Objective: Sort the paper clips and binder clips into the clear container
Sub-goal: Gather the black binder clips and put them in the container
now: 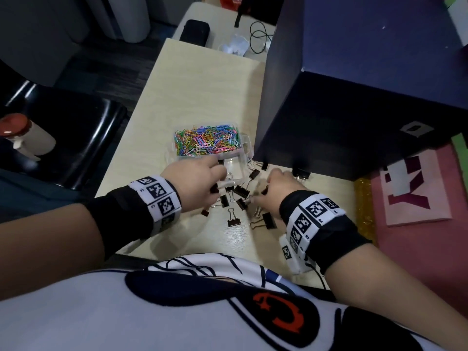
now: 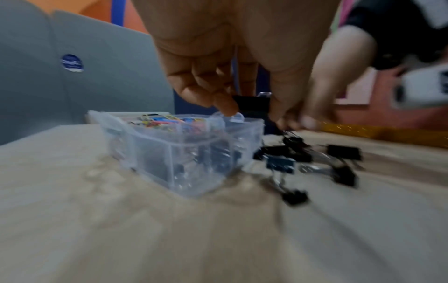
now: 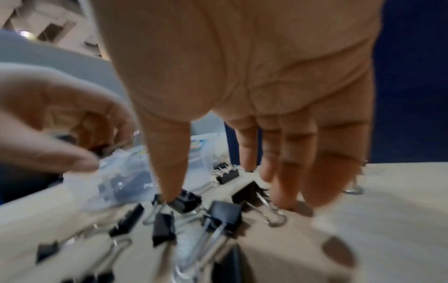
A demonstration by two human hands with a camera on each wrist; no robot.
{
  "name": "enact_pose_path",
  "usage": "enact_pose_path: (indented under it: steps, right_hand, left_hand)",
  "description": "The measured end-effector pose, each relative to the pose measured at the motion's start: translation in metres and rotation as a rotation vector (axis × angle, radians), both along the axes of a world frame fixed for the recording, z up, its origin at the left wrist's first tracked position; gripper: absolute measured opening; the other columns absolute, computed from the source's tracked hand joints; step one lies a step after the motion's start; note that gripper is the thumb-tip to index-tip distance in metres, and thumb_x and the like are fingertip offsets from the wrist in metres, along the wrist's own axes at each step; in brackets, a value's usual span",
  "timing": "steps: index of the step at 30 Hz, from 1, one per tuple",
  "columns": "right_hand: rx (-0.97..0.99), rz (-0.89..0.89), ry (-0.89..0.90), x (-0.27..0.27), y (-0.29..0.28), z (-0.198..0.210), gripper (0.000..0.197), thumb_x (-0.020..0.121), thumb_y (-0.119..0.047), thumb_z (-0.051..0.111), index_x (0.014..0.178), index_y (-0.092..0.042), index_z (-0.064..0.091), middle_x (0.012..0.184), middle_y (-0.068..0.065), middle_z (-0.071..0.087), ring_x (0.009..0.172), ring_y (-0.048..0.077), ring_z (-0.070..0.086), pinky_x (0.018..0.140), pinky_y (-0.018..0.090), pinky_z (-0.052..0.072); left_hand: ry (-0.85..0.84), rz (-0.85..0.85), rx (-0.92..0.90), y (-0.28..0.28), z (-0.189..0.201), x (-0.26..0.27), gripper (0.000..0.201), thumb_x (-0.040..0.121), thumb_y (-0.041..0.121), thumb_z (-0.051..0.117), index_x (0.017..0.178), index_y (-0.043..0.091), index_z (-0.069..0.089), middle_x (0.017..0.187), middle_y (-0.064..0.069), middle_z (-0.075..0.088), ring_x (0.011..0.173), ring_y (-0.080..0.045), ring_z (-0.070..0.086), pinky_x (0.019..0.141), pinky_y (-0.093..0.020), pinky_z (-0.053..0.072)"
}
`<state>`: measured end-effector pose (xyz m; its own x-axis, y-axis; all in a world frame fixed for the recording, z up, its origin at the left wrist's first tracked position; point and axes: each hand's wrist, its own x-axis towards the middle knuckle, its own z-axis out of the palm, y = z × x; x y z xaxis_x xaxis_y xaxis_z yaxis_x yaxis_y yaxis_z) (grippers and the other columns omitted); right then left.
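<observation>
A clear container stands mid-table; its far compartment is full of coloured paper clips. My left hand hovers over the near compartment and pinches a black binder clip between thumb and fingers, just above the container. Several black binder clips lie scattered on the table in front of the container. My right hand reaches down into this pile with straight fingers. Its thumb touches one binder clip, and it grips nothing.
A tall dark blue box stands close to the right of the container. Beyond it to the right lie a pink mat and a yellow strip. A black case and a cable lie at the far end. The table's left edge drops to a black chair.
</observation>
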<state>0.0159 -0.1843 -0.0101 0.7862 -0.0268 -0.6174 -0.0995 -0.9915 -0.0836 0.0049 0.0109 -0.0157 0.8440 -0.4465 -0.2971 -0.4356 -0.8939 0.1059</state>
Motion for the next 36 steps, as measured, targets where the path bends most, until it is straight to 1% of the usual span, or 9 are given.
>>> enact_pose_path:
  steps: [2,3,7,10,13,19,25,31,36]
  right_hand:
    - [-0.116,0.023,0.114,-0.007,-0.005,-0.004,0.087,0.069,-0.052,0.075,0.133,-0.013,0.032,0.126,0.010,0.041,0.113,0.030,0.052,0.088,0.041,0.049]
    - [-0.143,0.019,0.151,-0.011,-0.006,-0.007,0.090,0.066,-0.050,0.078,0.133,-0.014,0.029,0.125,0.010,0.040,0.111,0.031,0.053,0.085,0.040,0.050]
    - [-0.137,0.022,0.149,-0.025,-0.004,-0.022,0.083,0.072,-0.025,0.078,0.133,-0.016,0.023,0.135,0.013,0.029,0.107,0.028,0.054,0.068,0.031,0.044]
    - [-0.002,0.001,0.062,-0.027,-0.005,-0.030,0.076,0.077,-0.014,0.072,0.135,-0.022,0.024,0.138,0.014,0.026,0.086,0.025,0.053,0.068,0.029,0.046]
    - [0.114,0.049,-0.003,-0.025,-0.006,-0.033,0.066,0.079,-0.008,0.066,0.131,-0.027,0.030,0.127,0.011,0.033,0.077,0.024,0.053,0.069,0.030,0.047]
    - [0.151,0.087,-0.023,-0.020,-0.006,-0.034,0.056,0.079,-0.009,0.065,0.124,-0.028,0.038,0.119,0.005,0.034,0.083,0.025,0.057,0.073,0.033,0.053]
    - [0.161,0.105,-0.039,-0.019,-0.006,-0.031,0.053,0.078,-0.017,0.070,0.120,-0.021,0.038,0.117,0.003,0.036,0.085,0.022,0.052,0.070,0.030,0.046]
    - [0.155,0.170,-0.066,-0.021,-0.007,-0.031,0.057,0.078,-0.025,0.070,0.122,-0.017,0.035,0.121,0.004,0.043,0.087,0.018,0.048,0.074,0.031,0.046]
    - [0.188,0.225,-0.063,-0.023,-0.006,-0.032,0.057,0.082,-0.021,0.060,0.131,-0.029,0.033,0.121,0.001,0.044,0.095,0.022,0.054,0.076,0.035,0.051]
  left_hand:
    - [-0.030,0.077,-0.034,0.003,0.003,0.009,0.044,0.086,0.042,0.057,0.122,0.020,0.049,0.117,-0.004,0.048,0.100,-0.028,0.058,0.074,-0.036,0.050]
    - [-0.032,0.109,-0.040,0.004,0.003,0.012,0.046,0.085,0.041,0.059,0.123,0.019,0.047,0.117,-0.006,0.047,0.101,-0.029,0.056,0.076,-0.037,0.049]
    - [-0.029,0.031,-0.021,-0.003,0.000,0.006,0.039,0.087,0.039,0.055,0.120,0.018,0.048,0.116,-0.006,0.048,0.104,-0.028,0.054,0.077,-0.038,0.051]
    - [0.073,-0.117,0.132,-0.016,-0.009,-0.007,0.030,0.092,0.033,0.046,0.116,0.016,0.048,0.112,-0.006,0.052,0.096,-0.029,0.058,0.068,-0.036,0.047]
    - [0.183,-0.163,0.255,-0.019,-0.017,-0.014,0.031,0.090,0.029,0.053,0.117,0.016,0.044,0.109,-0.007,0.051,0.092,-0.030,0.059,0.063,-0.036,0.045]
    - [0.209,-0.158,0.313,-0.020,-0.023,-0.018,0.036,0.088,0.004,0.047,0.122,0.013,0.042,0.110,-0.011,0.049,0.090,-0.032,0.060,0.059,-0.036,0.040]
    - [0.200,-0.156,0.281,-0.017,-0.031,-0.017,0.032,0.086,0.003,0.049,0.116,0.011,0.046,0.108,-0.011,0.051,0.090,-0.032,0.060,0.060,-0.035,0.040]
    - [0.165,-0.109,0.189,-0.014,-0.040,-0.019,0.045,0.086,0.004,0.050,0.125,0.018,0.034,0.105,-0.008,0.050,0.084,-0.030,0.059,0.059,-0.037,0.046]
    - [0.163,-0.145,0.226,-0.018,-0.041,-0.018,0.040,0.089,0.005,0.048,0.125,0.017,0.038,0.111,-0.009,0.047,0.095,-0.031,0.059,0.061,-0.036,0.041]
